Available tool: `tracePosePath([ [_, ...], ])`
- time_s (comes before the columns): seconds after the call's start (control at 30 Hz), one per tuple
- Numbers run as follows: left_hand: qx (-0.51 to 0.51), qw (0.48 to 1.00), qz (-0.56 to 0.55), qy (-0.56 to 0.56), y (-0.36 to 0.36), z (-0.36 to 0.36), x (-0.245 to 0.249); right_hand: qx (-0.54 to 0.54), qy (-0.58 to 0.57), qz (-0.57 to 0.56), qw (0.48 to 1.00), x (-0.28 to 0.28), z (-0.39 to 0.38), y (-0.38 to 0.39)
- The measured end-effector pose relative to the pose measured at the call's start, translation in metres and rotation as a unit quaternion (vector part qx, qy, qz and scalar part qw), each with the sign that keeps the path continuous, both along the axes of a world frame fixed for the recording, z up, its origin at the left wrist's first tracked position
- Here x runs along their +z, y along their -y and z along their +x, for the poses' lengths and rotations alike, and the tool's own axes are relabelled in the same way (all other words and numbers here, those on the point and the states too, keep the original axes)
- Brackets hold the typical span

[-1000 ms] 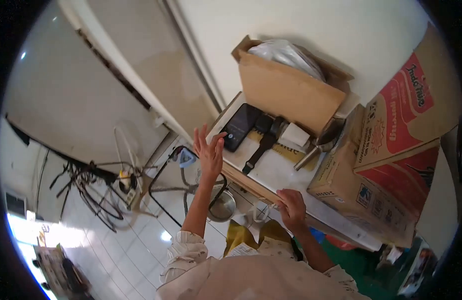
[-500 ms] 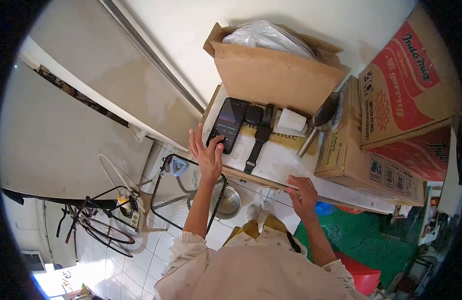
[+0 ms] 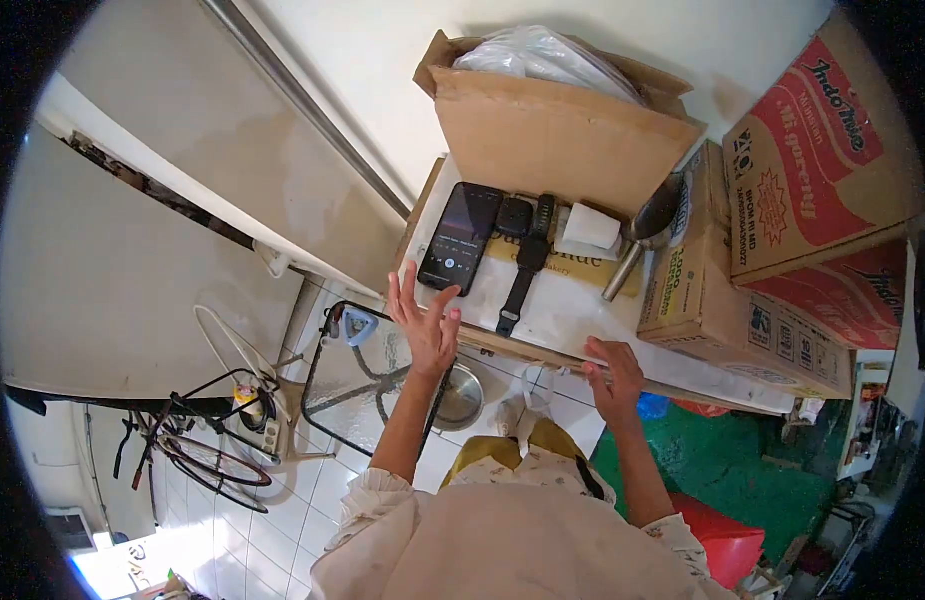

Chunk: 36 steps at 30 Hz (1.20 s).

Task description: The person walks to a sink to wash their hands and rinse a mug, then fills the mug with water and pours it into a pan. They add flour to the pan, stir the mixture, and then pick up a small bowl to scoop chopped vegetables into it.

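My left hand (image 3: 425,328) is open, fingers spread, at the table's front edge just below a black smartphone (image 3: 464,235). The phone lies face up with its screen lit, showing a round white button low on it. Over the table's front edge, my right hand (image 3: 615,382) has its fingers bent but apart, with nothing visible in them. A small black case (image 3: 513,217) sits right of the phone, followed by a black smartwatch (image 3: 529,254) laid out lengthwise and a white block-shaped item (image 3: 591,227). Further right rests a metal ladle (image 3: 623,270), bowl towards the wall.
Behind these stands an opened cardboard box (image 3: 562,130) with clear plastic in it. Stacked cartons (image 3: 812,170) crowd the table's right side. On the tiled floor to the left are a black-framed glass-topped stand (image 3: 352,380), a metal bowl (image 3: 460,398) and a bicycle (image 3: 197,450).
My left hand has drawn back from the phone's screen to below its lower edge. Playback controls now show brightly on the screen. My right hand has shifted slightly up and right.
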<state>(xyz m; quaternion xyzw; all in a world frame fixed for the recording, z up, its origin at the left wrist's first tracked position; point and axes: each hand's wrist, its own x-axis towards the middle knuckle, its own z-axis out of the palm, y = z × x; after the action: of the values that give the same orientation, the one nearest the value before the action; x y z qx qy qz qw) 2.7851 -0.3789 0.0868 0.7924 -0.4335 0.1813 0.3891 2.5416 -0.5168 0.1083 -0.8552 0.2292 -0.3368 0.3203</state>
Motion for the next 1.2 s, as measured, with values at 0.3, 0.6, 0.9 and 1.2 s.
tracePosePath([
  [0.3,-0.007,0.999,0.038,-0.013,0.000,-0.006,-0.006,-0.006,-0.018,0.008,1.000,0.000,-0.002,-0.003],
  [0.6,-0.305,0.907,0.072,-0.280,-0.065,-0.164,-0.087,0.000,-0.073,-0.002,0.997,-0.015,-0.094,-0.071],
  [0.9,-0.606,0.699,0.313,-0.216,0.025,-0.326,-0.081,-0.174,-0.436,0.246,0.848,-0.098,-0.317,-0.104],
  [1.2,-0.653,0.632,0.381,-0.168,0.139,-0.548,-0.083,-0.346,-0.337,0.347,0.804,-0.106,-0.529,-0.088],
])
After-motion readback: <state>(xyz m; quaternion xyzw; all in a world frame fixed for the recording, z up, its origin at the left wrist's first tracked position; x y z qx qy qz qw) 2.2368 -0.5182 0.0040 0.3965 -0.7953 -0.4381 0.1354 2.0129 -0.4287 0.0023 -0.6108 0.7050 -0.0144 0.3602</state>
